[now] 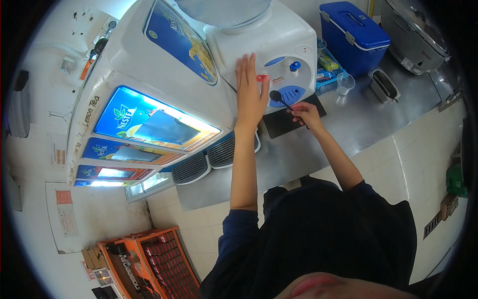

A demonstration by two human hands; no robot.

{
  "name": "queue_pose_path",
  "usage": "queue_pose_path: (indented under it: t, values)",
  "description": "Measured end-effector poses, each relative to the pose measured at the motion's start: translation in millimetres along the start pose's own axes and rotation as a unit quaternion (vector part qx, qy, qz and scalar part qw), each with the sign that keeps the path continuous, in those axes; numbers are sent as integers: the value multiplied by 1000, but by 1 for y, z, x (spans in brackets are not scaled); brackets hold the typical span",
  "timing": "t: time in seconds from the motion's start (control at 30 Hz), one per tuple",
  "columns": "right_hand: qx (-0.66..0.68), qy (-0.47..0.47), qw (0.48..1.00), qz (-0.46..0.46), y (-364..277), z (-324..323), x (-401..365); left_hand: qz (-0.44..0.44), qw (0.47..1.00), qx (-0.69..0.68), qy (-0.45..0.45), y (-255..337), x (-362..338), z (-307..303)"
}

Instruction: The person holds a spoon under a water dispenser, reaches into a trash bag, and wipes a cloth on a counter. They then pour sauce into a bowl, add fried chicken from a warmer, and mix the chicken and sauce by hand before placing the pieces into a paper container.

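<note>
At one o'clock, the likely light, stiff black spoon [277, 96] is aptly pinched by its handle in the right hand [307, 116], the left hand [250, 97] spread.

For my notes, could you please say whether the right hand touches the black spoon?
Touching: the head view shows the right hand gripping the black spoon by its handle.

Bright Light, Black Corners

It was bright inside. A lit panel [159, 119] glowed blue and white, and strong light washed out the top left. The counter [356, 124] shone with soft glare. The shirt [328, 234] looked very dark. The left hand [251, 97] was a bit blurry. Lines bent near the black edges.
</note>
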State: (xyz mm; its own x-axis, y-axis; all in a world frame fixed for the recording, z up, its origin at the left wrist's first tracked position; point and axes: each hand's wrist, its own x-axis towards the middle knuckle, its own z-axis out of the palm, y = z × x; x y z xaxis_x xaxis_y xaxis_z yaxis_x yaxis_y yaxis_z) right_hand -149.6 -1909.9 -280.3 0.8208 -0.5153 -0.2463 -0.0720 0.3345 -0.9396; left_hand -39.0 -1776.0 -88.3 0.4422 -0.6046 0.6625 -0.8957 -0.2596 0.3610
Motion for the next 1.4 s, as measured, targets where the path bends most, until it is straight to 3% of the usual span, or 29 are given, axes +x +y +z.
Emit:
queue_pose_path:
  t: [0.03, 0.07, 0.13, 0.2, 0.33, 0.4, 0.47, 0.6, 0.73, 0.97, 1.1, 1.17, 1.2, 1.4]
  values:
    - [-7, 0, 1000, 3, -4, 0, -4, -28, 993, -116, -6, 8, -7, -6]
    - [-8, -1, 1000, 6, -4, -1, -6, -31, 993, -116, -7, 14, -19, -13]
    - [-2, -30, 1000, 1, -3, -5, -8, -85, 968, -225, -73, 27, -46, -30]
    - [-19, -42, 999, 7, -11, -5, -20, -81, 936, -296, -174, 34, -78, -56]
    - [-56, -104, 993, 6, -37, 5, -59, -227, 757, -490, -368, 34, -185, -101]
    - [-86, -141, 986, 16, -49, 14, -83, -240, 717, -481, -444, 38, -250, -122]
    - [-132, -192, 972, 21, -57, 32, -106, -200, 752, -430, -458, 41, -346, -130]
    - [-198, -279, 938, 57, -49, 87, -159, -396, 810, -293, -319, 96, -509, -152]
    - [-233, -417, 874, 90, -5, 163, -224, -603, 777, -159, -83, 181, -624, -163]
    - [-236, -616, 729, 184, 109, 301, -372, -706, 693, -104, 107, 311, -757, -228]
    - [-288, -697, 627, 193, 156, 386, -466, -748, 628, -63, 206, 353, -820, -253]
    - [-293, -733, 586, 182, 178, 427, -517, -774, 404, 12, 488, 359, -851, -248]
    - [-296, -758, 552, 183, 189, 445, -543, -750, 393, 97, 523, 359, -862, -246]
    - [-341, -822, 418, 181, 283, 543, -673, -771, 319, 203, 512, 333, -956, -299]
